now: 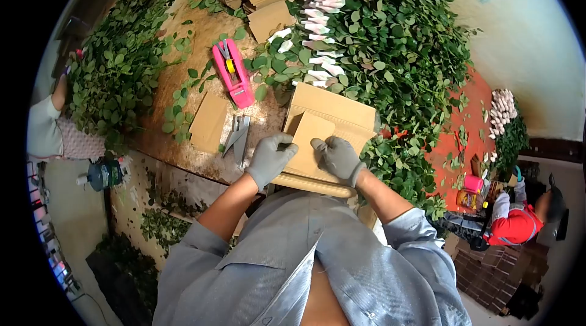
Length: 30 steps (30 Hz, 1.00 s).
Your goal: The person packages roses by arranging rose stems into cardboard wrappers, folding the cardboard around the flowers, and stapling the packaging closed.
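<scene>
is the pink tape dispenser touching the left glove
Apart. The head view shows a patch of speckled tabletop between the pink tape dispenser and the left glove.

The tape dispenser (242, 95) lies between leaf piles (125, 60), behind the scissors (237, 137).

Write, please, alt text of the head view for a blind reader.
Gray-gloved left hand and right hand hold a small cardboard piece over larger cardboard; around them lie a pink tape dispenser, a metal tool and leafy greenery.
</scene>
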{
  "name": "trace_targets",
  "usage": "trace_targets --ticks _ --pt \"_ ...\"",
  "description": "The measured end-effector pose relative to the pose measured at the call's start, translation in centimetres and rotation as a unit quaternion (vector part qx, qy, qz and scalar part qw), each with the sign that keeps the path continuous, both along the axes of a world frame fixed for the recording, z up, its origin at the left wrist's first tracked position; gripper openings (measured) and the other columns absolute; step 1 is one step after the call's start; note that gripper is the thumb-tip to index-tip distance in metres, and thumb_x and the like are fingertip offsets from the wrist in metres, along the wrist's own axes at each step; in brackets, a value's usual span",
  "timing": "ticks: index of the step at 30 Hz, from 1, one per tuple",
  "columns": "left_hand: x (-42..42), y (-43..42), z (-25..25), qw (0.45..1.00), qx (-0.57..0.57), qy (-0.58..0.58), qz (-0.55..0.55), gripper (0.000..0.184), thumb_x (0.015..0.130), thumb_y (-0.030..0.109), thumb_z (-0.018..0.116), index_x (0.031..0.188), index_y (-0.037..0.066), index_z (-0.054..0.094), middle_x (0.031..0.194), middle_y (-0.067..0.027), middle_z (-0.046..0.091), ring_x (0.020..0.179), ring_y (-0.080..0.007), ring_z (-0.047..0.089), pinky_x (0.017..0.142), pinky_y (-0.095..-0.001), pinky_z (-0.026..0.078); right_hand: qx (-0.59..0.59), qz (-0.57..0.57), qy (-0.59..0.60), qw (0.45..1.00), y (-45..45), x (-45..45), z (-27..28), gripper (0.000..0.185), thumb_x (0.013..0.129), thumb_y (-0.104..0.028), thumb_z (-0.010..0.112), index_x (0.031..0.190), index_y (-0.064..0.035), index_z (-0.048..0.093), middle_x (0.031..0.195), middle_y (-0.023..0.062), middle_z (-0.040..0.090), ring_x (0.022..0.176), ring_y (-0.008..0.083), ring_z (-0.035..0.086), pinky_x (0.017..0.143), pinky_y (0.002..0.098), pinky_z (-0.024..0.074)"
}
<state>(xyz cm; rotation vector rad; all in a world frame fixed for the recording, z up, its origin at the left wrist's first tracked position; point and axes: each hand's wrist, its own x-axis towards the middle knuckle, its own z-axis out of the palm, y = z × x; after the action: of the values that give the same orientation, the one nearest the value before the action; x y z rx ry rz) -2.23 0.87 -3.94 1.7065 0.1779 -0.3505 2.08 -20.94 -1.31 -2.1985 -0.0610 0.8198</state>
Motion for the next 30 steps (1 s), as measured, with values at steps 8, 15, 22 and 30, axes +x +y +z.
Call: trace_targets --ticks 8,15,22,30 --pt "-2.5 0.9 5.3 0.964 0.199 -0.111 -0.140 0.029 0.089 0.019 0.070 0.114 0.004 0.068 0.112 -0.0152 0.068 0.093 -0.0332 0.068 0.087 -0.0412 0.055 -0.074 0.022 0.133 0.988 1.1 2.0 0.7 0.059 0.101 -0.052 0.054 0.089 0.0012 0.075 0.079 0.0230 0.073 0.085 0.0395 0.073 0.081 0.0465 0.0548" --pt "-2.9 -0.3 5.6 0.816 0.380 -0.261 -0.349 0.053 0.085 0.027 0.067 0.131 0.000 0.062 0.143 -0.0157 0.057 0.113 -0.0322 0.058 0.094 -0.0437 0.048 -0.192 0.143 -0.034 0.970 1.5 1.7 0.9 0.050 0.099 -0.051 0.053 0.102 -0.0089 0.079 0.105 0.0210 0.075 0.102 0.0395 0.072 0.089 0.0487 0.0560" --pt "-3.2 -0.6 3.4 0.742 0.455 -0.343 -0.353 0.043 0.087 0.016 0.057 0.127 0.002 0.065 0.142 -0.0127 0.059 0.102 -0.0255 0.060 0.080 -0.0394 0.052 -0.153 0.143 -0.232 0.950 0.2 2.7 4.9 0.033 0.098 -0.035 0.058 0.107 -0.0040 0.062 0.096 0.0205 0.072 0.087 0.0377 0.071 0.079 0.0512 0.0555" --pt "-3.1 -1.0 3.7 0.780 0.419 -0.315 -0.342 0.044 0.084 0.016 0.062 0.127 0.005 0.062 0.142 -0.0114 0.059 0.090 -0.0258 0.059 0.075 -0.0392 0.050 -0.228 -0.123 -0.381 0.887 -13.8 23.0 -2.2 0.019 0.099 -0.019 0.055 0.112 -0.0062 0.060 0.107 0.0234 0.067 0.099 0.0436 0.066 0.086 0.0527 0.0524"
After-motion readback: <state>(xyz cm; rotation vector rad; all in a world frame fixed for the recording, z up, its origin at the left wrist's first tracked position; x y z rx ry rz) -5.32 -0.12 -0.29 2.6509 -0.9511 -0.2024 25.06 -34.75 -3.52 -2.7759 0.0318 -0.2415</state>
